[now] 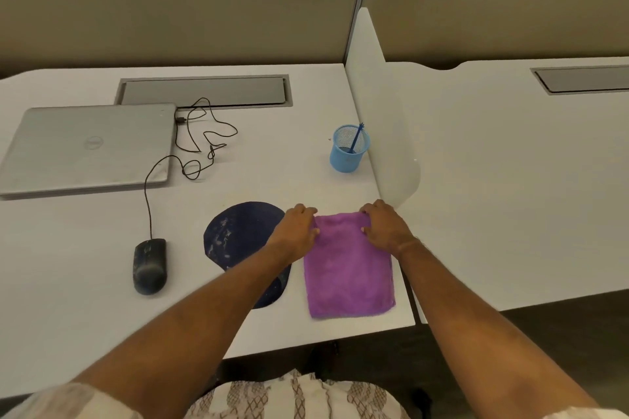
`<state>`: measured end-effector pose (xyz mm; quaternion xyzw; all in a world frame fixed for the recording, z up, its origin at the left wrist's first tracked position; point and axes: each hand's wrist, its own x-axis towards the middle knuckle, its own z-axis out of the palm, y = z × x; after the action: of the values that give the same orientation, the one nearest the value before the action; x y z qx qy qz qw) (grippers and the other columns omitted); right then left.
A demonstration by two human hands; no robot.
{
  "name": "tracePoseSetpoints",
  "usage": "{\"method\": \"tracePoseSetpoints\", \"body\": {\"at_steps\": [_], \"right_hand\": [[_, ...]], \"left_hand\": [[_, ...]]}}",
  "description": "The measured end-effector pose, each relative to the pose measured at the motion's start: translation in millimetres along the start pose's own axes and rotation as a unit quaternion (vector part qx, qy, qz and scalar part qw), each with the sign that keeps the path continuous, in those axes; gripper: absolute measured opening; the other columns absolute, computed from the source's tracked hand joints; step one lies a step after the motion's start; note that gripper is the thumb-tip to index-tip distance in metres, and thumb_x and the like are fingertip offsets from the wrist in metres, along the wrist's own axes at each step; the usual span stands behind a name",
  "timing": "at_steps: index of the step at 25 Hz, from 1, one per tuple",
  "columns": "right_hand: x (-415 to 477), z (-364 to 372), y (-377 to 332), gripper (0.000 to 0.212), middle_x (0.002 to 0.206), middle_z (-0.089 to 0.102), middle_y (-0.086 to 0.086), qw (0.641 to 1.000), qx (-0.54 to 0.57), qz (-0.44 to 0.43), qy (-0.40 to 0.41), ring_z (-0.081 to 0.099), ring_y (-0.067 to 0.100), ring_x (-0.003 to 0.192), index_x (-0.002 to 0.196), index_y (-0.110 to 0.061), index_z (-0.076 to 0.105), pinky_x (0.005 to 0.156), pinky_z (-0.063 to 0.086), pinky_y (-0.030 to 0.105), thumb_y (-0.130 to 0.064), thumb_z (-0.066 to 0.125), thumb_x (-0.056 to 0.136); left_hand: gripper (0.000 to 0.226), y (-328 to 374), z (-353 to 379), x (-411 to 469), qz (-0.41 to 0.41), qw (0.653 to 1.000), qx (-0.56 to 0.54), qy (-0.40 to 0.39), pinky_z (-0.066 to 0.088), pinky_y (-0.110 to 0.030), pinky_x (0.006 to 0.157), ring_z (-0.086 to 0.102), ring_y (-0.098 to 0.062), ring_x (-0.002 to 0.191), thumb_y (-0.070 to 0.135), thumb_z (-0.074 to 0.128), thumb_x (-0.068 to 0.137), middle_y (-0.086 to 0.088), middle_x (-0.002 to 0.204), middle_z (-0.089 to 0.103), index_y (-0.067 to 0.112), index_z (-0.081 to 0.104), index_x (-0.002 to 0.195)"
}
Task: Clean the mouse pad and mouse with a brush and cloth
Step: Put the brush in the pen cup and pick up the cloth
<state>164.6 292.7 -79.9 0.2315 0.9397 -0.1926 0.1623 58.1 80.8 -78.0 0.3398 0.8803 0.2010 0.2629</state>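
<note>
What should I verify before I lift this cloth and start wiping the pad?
1. Grip: left hand and right hand pinch the far corners of the purple cloth: ok.
2. The purple cloth lies wholly on the desk: ok.
3. Nothing sits on the visible part of the mouse pad; the mouse lies beside it: ok.
4. Pad surface clean: pale specks show: not ok.
5. The brush is at hand, standing in the blue cup: ok.
6. The mouse cable is free to move: looped, cannot tell.

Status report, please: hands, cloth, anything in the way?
Left hand and right hand both pinch far corners of cloth. It lies flat on desk, right of mouse pad. Brush stands in blue cup. Left forearm crosses pad.
</note>
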Motion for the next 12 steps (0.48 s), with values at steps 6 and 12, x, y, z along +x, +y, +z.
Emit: {"method": "tracePoseSetpoints", "body": {"at_steps": [6, 12], "right_hand": [[-2, -2, -2, 0.021, 0.108, 0.06, 0.004, 0.998, 0.048, -0.003, 0.04, 0.058, 0.023, 0.099, 0.105, -0.017, 0.061, 0.085, 0.05, 0.039, -0.016, 0.066, 0.084], [-31, -16, -3, 0.015, 0.094, 0.063, -0.005, 0.985, 0.127, -0.004, 0.117, 0.06, 0.013, 0.084, 0.095, -0.023, 0.063, 0.075, 0.053, 0.03, -0.017, 0.069, 0.083]], "left_hand": [[0.033, 4, 2, 25, -0.006, 0.999, 0.044, 0.013, 0.048, -0.04, 0.095, 0.042, -0.024, 0.116, 0.031, 0.059, 0.094, -0.007, 0.128, 0.041, 0.011, 0.06, 0.119], [0.013, 6, -20, 11, 0.02, 0.995, -0.081, 0.058, 0.05, -0.03, 0.077, 0.058, -0.014, 0.091, 0.025, 0.069, 0.084, 0.006, 0.095, 0.063, 0.022, 0.061, 0.094]]}}
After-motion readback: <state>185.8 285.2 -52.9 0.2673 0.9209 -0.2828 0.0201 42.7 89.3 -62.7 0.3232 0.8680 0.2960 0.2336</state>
